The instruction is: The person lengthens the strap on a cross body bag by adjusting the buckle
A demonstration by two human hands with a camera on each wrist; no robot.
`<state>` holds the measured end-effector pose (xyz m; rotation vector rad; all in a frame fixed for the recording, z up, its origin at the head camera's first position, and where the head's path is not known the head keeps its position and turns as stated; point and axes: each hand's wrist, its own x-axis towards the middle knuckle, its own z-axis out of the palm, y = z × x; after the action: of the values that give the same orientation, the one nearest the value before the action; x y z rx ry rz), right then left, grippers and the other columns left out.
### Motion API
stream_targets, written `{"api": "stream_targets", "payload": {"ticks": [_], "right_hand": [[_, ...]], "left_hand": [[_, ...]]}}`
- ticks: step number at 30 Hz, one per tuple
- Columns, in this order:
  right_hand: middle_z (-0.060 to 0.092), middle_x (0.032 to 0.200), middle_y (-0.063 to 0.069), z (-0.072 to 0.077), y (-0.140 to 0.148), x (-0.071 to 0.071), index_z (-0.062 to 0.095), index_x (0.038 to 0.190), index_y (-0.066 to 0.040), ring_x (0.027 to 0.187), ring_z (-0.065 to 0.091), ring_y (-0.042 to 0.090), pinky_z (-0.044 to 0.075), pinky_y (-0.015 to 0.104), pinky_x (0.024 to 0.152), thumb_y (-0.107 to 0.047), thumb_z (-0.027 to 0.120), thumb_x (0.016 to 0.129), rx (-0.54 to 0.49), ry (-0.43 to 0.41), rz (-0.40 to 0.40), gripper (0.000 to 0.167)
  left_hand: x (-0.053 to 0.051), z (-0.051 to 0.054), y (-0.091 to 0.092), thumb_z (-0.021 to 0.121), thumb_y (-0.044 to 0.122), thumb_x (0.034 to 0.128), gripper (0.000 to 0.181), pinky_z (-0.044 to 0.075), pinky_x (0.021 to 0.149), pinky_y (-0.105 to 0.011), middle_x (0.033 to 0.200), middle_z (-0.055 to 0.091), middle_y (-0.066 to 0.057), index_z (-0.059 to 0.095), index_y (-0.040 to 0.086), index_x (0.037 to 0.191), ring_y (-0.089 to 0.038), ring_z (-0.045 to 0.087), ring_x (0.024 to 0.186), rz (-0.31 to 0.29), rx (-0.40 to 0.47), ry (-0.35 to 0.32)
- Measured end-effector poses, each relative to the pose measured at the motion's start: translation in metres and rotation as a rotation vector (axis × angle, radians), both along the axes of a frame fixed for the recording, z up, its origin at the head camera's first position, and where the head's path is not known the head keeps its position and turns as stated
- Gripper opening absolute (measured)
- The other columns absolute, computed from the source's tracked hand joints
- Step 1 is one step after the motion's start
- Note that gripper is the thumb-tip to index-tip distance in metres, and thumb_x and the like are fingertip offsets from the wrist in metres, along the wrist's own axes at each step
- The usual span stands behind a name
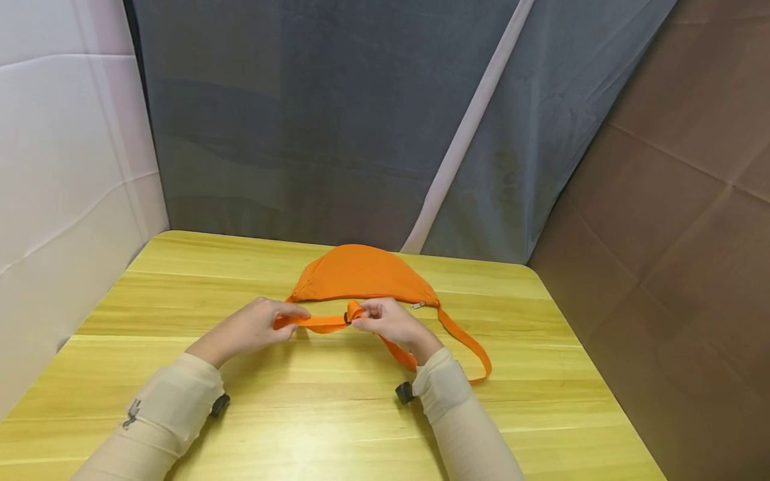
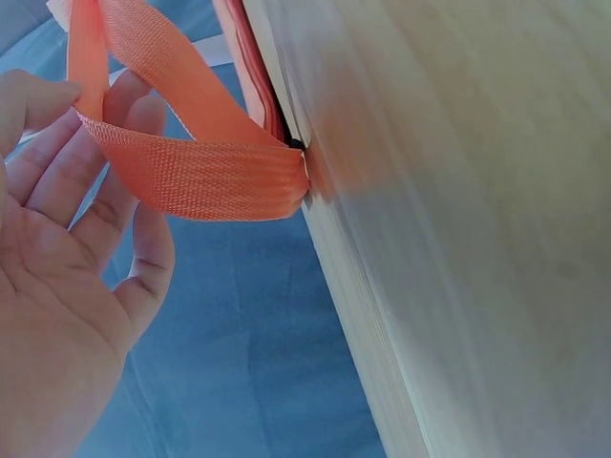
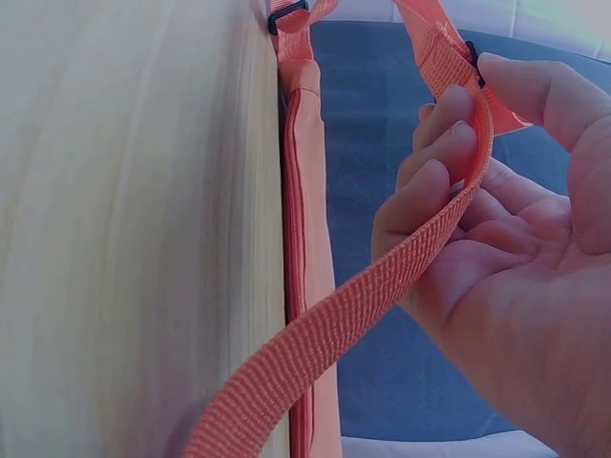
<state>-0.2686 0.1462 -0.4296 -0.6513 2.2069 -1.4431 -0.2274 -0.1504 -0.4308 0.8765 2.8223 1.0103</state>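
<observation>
An orange waist bag [image 1: 363, 274] lies flat on the table, its curved side toward the back. In front of it my left hand [image 1: 252, 327] pinches the orange webbing strap [image 1: 325, 322] between thumb and fingers. The left wrist view shows that strap [image 2: 210, 176] looping down from the fingers to the bag's end. My right hand [image 1: 394, 324] grips the strap beside a black slider buckle [image 1: 347, 318]. Seen from the right wrist, the thumb touches the buckle [image 3: 474, 62] and the fingers curl round the webbing [image 3: 353, 301]. A second black buckle [image 3: 288, 16] sits near the bag's end.
The wooden table [image 1: 289, 414] carries the bag near its far edge. A slack strap loop [image 1: 478, 351] lies to the right of the bag, below a zipper pull [image 1: 418, 305]. Grey cloth [image 1: 301, 133] hangs behind, with brown cloth [image 1: 680, 267] on the right.
</observation>
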Motion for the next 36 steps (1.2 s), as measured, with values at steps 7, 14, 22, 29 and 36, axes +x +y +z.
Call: {"api": "stream_targets", "payload": {"ticks": [7, 14, 22, 29, 36], "right_hand": [[0.057, 0.08, -0.001, 0.0009, 0.0012, 0.0008, 0.066, 0.118, 0.005, 0.073, 0.046, 0.013, 0.039, 0.026, 0.068, -0.008, 0.066, 0.099, -0.024, -0.019, 0.007, 0.024], [0.061, 0.084, 0.001, 0.0015, 0.0018, 0.0007, 0.067, 0.121, 0.005, 0.077, 0.05, 0.017, 0.042, 0.034, 0.075, -0.007, 0.066, 0.098, -0.032, -0.042, -0.013, 0.026], [0.059, 0.082, -0.001, 0.0012, 0.0019, 0.0003, 0.065, 0.123, 0.006, 0.073, 0.048, 0.012, 0.039, 0.027, 0.068, -0.009, 0.067, 0.098, -0.007, -0.018, 0.0, 0.029], [0.058, 0.082, 0.0, 0.0014, 0.0018, 0.0006, 0.064, 0.124, 0.006, 0.075, 0.048, 0.013, 0.04, 0.028, 0.07, -0.009, 0.067, 0.099, -0.009, -0.027, -0.004, 0.03], [0.058, 0.082, -0.001, -0.0006, 0.002, -0.0008, 0.065, 0.121, 0.005, 0.074, 0.048, 0.012, 0.041, 0.03, 0.071, -0.008, 0.067, 0.098, -0.018, -0.028, -0.001, 0.026]], "left_hand": [[0.0006, 0.0004, -0.0021, 0.066, 0.007, 0.0944, 0.029, 0.034, 0.05, -0.023, 0.062, 0.049, 0.01, 0.072, 0.008, 0.123, -0.003, 0.03, 0.048, 0.01, 0.002, -0.037], [0.0006, 0.0015, -0.0036, 0.065, 0.008, 0.0949, 0.029, 0.034, 0.051, -0.024, 0.066, 0.054, 0.009, 0.072, 0.007, 0.124, -0.003, 0.028, 0.048, 0.011, -0.009, -0.027], [-0.0003, 0.0006, -0.0045, 0.066, 0.007, 0.0944, 0.029, 0.034, 0.053, -0.025, 0.086, 0.071, 0.0, 0.072, 0.006, 0.123, -0.003, 0.027, 0.048, 0.007, -0.011, -0.002], [0.0, 0.0008, -0.0045, 0.065, 0.007, 0.0947, 0.029, 0.034, 0.052, -0.024, 0.07, 0.059, 0.009, 0.072, 0.006, 0.123, -0.003, 0.026, 0.048, 0.008, -0.016, -0.011], [0.0005, 0.0013, -0.0062, 0.065, 0.007, 0.0947, 0.029, 0.033, 0.052, -0.025, 0.097, 0.074, -0.004, 0.072, 0.006, 0.123, -0.004, 0.025, 0.049, 0.01, -0.001, -0.029]]}}
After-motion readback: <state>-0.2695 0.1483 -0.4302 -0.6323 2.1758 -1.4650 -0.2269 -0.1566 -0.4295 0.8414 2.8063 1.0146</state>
